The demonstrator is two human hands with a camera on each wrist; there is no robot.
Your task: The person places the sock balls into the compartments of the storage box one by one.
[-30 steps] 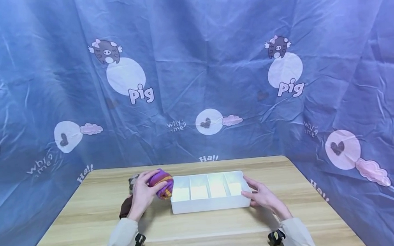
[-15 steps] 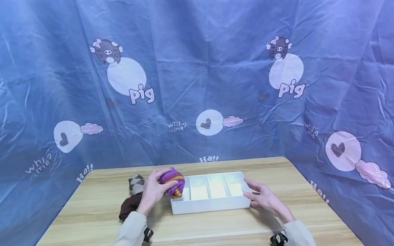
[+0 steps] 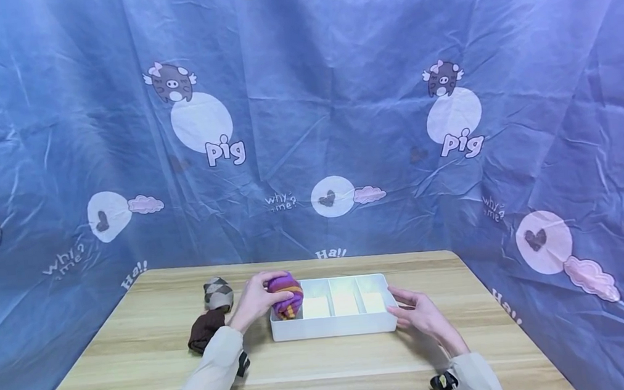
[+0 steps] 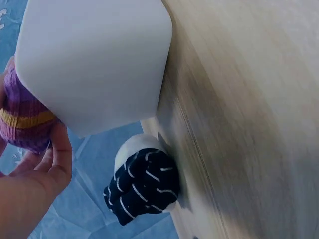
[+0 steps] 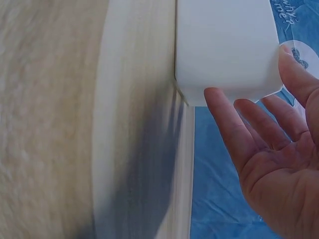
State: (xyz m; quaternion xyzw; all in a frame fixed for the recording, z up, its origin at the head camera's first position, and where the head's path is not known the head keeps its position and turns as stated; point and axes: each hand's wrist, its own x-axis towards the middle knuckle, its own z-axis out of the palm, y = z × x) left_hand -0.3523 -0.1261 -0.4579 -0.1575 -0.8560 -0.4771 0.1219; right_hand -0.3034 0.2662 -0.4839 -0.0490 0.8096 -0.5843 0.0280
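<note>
The purple sock ball point(image 3: 285, 291), striped with orange, sits at the leftmost compartment of the white tray point(image 3: 335, 328), partly over its left rim, with the left hand point(image 3: 257, 299) curled round it from the left side; in the left wrist view the same sock point(image 4: 25, 119) shows past the tray's outer wall point(image 4: 94, 64), with the thumb point(image 4: 59, 149) beneath it. Whether the ball rests on the compartment floor or hangs just above it cannot be told from these views. The other three compartments to the right show only their pale floors. The right hand point(image 3: 422, 312) lies at the tray's right end with fingers straight and relaxed, holding nothing; the right wrist view shows the fingertips point(image 5: 219, 107) at or just off the tray's corner point(image 5: 224, 50), so it seems to steady the tray. Left of the tray, on the wooden table point(image 3: 332, 366), lie a grey checked sock ball point(image 3: 218, 293) and a dark brown one point(image 3: 205, 329), close together; the left wrist view also shows a dark roll with white stripes point(image 4: 144, 184) near the tray, though which of these it matches is unclear. By the look of it, the step in hand is seating the purple ball in the first slot. The next move would call for pressing it fully down inside the walls, loosening the fingers without dragging it back out, and keeping the tray from sliding.
</note>
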